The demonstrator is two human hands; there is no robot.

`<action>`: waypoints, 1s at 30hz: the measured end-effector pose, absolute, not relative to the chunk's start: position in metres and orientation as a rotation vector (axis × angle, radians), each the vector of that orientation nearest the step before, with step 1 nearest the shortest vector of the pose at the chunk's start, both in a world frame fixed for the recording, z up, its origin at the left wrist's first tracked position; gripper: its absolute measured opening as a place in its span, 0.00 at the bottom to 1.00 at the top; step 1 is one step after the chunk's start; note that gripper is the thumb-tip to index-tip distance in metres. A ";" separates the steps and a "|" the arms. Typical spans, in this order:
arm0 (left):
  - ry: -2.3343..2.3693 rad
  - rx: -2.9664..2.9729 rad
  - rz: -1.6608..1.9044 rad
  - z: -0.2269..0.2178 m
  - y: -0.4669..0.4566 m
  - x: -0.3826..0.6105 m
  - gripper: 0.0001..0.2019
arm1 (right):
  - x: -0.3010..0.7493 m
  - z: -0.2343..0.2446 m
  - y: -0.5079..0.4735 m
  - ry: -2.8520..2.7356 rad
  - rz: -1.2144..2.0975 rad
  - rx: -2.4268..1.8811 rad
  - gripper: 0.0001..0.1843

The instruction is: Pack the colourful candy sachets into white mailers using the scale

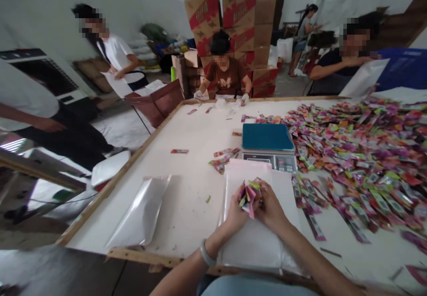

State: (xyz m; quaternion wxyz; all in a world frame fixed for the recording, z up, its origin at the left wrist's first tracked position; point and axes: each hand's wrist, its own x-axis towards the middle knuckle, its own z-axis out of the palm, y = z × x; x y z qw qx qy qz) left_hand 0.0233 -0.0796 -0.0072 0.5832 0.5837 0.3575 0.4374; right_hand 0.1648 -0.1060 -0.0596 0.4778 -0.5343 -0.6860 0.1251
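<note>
My left hand (235, 214) and my right hand (271, 207) are closed together around a small bundle of colourful sachets (249, 194), held upright over a stack of clear plastic bags (247, 242) at the near table edge. A bracelet sits on my left wrist. Just beyond the bundle stands a digital scale (268, 147) with a teal platform. A small cluster of sachets (224, 157) lies left of the scale.
A big heap of loose sachets (363, 154) covers the right half of the white table (187, 154). A silver pouch (142, 211) lies near left. Other people work at the far edge and left side. Cardboard boxes (238, 20) are stacked behind.
</note>
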 end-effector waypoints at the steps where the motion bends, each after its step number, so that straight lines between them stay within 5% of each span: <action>1: 0.850 1.363 1.016 -0.009 -0.078 0.021 0.22 | 0.168 -0.059 -0.108 -1.718 0.314 -1.319 0.25; 13: 0.810 1.395 1.053 -0.007 -0.071 0.017 0.23 | 0.179 -0.065 -0.121 -1.908 0.233 -1.298 0.32; 18: 0.742 1.405 1.033 -0.003 -0.073 0.014 0.38 | 0.185 -0.058 -0.123 -1.850 0.391 -1.307 0.33; 23: 0.760 1.407 1.004 -0.015 -0.069 0.016 0.22 | 0.188 -0.054 -0.132 -1.791 0.475 -1.268 0.42; 30: 0.748 1.431 0.991 -0.019 -0.071 0.017 0.20 | 0.181 -0.009 -0.141 -1.561 0.550 -1.148 0.39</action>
